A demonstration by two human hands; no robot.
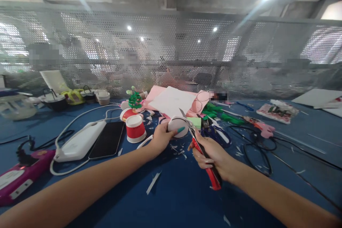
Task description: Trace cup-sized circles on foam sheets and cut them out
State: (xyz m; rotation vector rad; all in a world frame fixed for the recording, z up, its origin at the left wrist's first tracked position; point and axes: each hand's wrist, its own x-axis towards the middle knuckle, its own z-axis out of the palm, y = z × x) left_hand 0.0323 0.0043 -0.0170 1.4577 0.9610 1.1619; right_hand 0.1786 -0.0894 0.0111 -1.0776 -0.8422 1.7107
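Between the thumb and fingers of my left hand point(163, 137) is a round white disc point(182, 128) with a thin dark ring near its edge. My right hand point(210, 153) grips red-and-black-handled scissors point(196, 144), whose blades point up and left at the disc's right edge. The blades look parted. Small white scraps point(180, 150) lie on the blue table under the disc. A red and white paper cup point(135, 128) stands upside down left of my left hand.
A black phone point(107, 140), white power bank point(81, 140) and purple power strip point(25, 176) lie left. White paper point(172, 100) on pink sheets point(154, 96) is behind the disc. Green strips point(231, 117), a pink glue gun point(264, 128) and black cables point(258, 153) spread right. A perforated metal screen point(176, 50) stands behind.
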